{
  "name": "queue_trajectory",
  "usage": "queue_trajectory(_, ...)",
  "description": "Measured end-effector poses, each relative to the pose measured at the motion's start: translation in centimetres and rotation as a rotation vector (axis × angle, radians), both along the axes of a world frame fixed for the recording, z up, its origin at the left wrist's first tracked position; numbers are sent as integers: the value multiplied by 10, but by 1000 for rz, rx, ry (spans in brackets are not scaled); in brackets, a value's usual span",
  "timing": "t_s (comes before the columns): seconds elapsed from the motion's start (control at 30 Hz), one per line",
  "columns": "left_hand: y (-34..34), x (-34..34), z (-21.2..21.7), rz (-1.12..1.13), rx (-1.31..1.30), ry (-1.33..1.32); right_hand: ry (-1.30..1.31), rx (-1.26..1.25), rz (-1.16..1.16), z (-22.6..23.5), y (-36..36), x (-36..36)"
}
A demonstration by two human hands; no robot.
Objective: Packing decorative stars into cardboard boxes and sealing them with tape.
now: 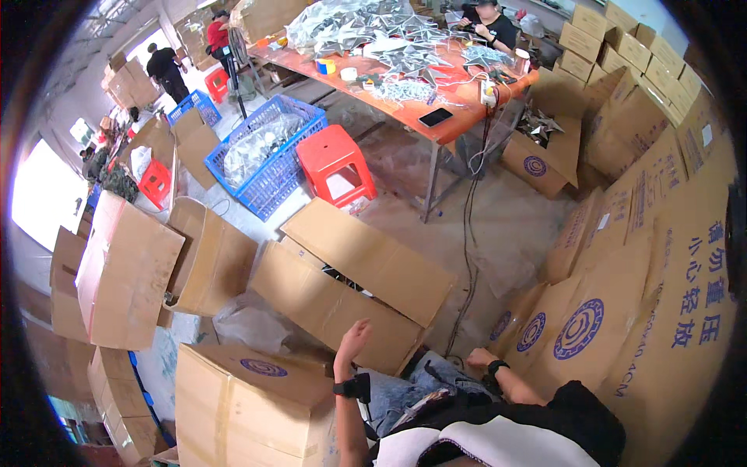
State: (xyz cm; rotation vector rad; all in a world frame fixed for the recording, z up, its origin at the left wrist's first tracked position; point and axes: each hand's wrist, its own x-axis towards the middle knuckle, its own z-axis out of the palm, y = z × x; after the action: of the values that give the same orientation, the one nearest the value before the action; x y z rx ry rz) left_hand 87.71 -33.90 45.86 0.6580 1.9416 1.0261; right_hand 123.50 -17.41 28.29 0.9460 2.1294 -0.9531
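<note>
Left hand (pixel 352 342) raised over the near flap of a brown carton (pixel 389 253), contact with the board not resolvable; its fingers loosely bent, but cannot tell whether they press together or pinch anything. Right hand (pixel 484 359) lower, beside the jeans-clad knee (pixel 440 373); fingers curled, their grip likewise indeterminate. Carton sits directly ahead of the left fingers, its long flaps folded inward and not quite meeting; dark and silvery contents (pixel 342 279) show through the slit, kind unclear. Just left of and nearer than the left fingers: a closed, taped carton (pixel 253 401), interior hidden. Farther left: a carton with raised flaps (pixel 222 268), inside not visible from here. Beyond the left fingers, ahead and left: a blue plastic crate (pixel 268 198) holding a clear bag (pixel 261 152) of silvery pieces, next to a red stool (pixel 333 156). Well ahead of both hands: an orange surface (pixel 467 121) bearing heaped silver stars (pixel 397 35) and a dark phone (pixel 436 117). Ahead and right of the right fingers: an open carton (pixel 529 166) containing silver star pieces (pixel 541 128). Right of the right fingers: standing cartons (pixel 622 292) with blue printed emblems, contents unseen.
</note>
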Motion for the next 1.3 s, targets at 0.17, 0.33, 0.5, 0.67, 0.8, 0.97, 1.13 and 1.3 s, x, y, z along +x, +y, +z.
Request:
queue_trajectory(0.17,-16,0,2,53,156,-284,139,263,355,0,11,15)
queue_trajectory(0.33,-89,23,19,318,148,-80,168,-8,-165,0,34,12)
queue_trajectory(0.5,-127,57,14,360,8,-218,18,-100,-300,30,26,-47)
queue_trajectory(0.67,-78,33,27,114,44,-119,127,-101,-216,43,14,-91)
queue_trajectory(0.8,-24,-20,44,14,156,-6,176,-98,-302,56,7,-100)
queue_trajectory(0.97,10,-96,47,-91,200,36,184,-173,-661,29,12,-74)
queue_trajectory(1.13,2,-170,66,-123,260,149,-11,381,787,-59,31,-10)
queue_trajectory(1.3,-46,-236,86,169,151,314,330,-71,180,-53,36,-75)
